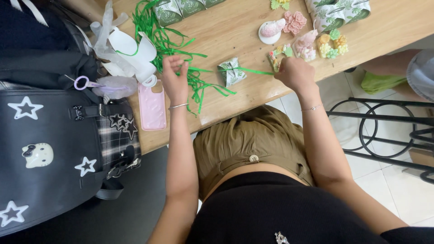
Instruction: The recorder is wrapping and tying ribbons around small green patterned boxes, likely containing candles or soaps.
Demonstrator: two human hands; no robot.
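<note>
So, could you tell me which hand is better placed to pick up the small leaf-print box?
Probably the left hand: the leaf-print box lies nearer to it. The right hand pinches the far end of the green ribbon.

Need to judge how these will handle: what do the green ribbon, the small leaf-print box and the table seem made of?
Green ribbon: thin glossy plastic by its sheen and curl.
Leaf-print box: likely matte printed card, with sharp folds.
Table: light wood or wood-look laminate, grain visible, smooth satin finish.

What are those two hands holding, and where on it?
A thin green ribbon is stretched between them across the small leaf-printed paper box. The left hand pinches one end and the right hand the other; the exact finger contact is hidden.
</note>
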